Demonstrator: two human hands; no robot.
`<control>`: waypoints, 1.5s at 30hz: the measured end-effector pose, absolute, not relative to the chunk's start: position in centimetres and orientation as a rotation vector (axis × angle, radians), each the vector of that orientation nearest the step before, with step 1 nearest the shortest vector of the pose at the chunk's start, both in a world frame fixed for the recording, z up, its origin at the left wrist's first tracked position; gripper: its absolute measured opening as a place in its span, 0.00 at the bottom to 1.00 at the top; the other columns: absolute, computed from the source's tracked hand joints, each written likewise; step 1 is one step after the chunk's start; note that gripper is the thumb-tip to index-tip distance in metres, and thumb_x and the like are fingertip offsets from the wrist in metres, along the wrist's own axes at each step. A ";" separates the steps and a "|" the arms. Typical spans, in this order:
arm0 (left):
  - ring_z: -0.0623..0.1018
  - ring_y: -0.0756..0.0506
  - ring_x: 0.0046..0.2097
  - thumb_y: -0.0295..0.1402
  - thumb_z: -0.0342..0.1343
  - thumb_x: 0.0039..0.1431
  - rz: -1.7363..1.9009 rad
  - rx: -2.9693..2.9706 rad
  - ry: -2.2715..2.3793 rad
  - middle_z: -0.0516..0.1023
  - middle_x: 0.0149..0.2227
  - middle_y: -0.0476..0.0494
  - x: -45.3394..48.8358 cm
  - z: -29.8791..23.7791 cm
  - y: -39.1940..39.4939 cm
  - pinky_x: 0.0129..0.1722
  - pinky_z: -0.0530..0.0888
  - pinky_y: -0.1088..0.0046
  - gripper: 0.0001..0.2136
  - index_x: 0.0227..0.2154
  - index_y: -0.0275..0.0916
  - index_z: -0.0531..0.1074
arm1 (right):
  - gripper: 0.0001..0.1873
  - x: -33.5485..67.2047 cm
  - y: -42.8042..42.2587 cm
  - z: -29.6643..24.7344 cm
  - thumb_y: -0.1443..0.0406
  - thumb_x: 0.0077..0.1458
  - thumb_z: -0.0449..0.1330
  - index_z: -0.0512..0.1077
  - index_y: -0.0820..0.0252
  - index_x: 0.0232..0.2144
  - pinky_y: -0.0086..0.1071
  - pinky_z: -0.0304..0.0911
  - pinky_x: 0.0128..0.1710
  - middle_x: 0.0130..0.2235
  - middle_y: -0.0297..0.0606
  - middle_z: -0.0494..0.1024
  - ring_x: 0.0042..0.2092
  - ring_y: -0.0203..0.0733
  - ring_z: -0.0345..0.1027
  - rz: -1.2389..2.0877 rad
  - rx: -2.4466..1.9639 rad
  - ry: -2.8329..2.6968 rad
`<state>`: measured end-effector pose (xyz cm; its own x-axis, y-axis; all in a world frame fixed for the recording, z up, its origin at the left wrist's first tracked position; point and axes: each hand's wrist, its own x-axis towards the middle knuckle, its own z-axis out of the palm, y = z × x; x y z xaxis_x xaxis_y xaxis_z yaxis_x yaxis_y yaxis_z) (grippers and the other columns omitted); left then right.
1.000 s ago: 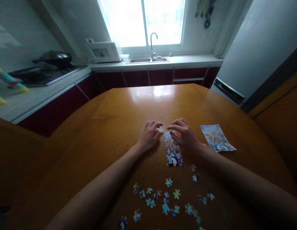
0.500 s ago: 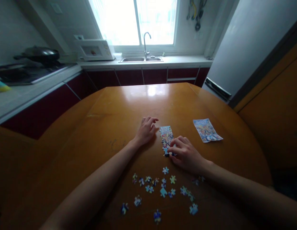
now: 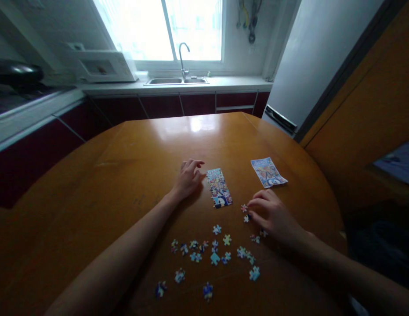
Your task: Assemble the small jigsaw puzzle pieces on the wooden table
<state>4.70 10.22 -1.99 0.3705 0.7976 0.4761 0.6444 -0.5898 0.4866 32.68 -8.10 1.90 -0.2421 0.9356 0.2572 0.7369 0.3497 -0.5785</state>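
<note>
A partly joined jigsaw puzzle point(image 3: 219, 188) lies on the wooden table, a tall strip with knobbed left edge. My left hand point(image 3: 188, 177) rests just left of it, fingers loosely stretched and holding nothing. To the puzzle's lower right is my right hand point(image 3: 269, 213), its thumb and forefinger apart. By those fingertips lie a reddish puzzle piece point(image 3: 244, 208) and a white-and-dark puzzle piece point(image 3: 247, 218); the thumb seems to touch the dark one. Several loose pieces, among them a light-blue piece point(image 3: 215, 259) and a yellow-green piece point(image 3: 227, 239), are scattered nearer me.
A printed picture sheet point(image 3: 268, 172) lies right of the puzzle. Beyond the wooden table point(image 3: 151, 149) run a counter with a sink point(image 3: 168, 81), a tap and a white microwave point(image 3: 103, 66). A fridge point(image 3: 309, 61) stands at the right, a dark pan point(image 3: 16, 72) at the left.
My right hand has left the puzzle's lower end and moved right, uncovering that end and two loose pieces. My left hand stays beside the puzzle. The view has turned rightward.
</note>
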 end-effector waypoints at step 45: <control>0.73 0.43 0.43 0.28 0.54 0.61 1.074 2.298 1.183 0.77 0.38 0.44 4.0 2.2 8.4 0.46 0.71 0.63 0.09 0.41 0.40 0.76 | 0.11 25.4 2.4 1.3 0.75 0.57 0.59 0.79 0.57 0.33 0.34 0.65 0.42 0.37 0.37 0.78 0.39 0.38 0.70 0.826 -0.917 -2.302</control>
<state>3.99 8.43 2.18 0.3669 0.8028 0.4700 0.5452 -0.5950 0.5906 25.45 2.43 1.27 -0.6336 0.7360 0.2383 0.4167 0.5842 -0.6964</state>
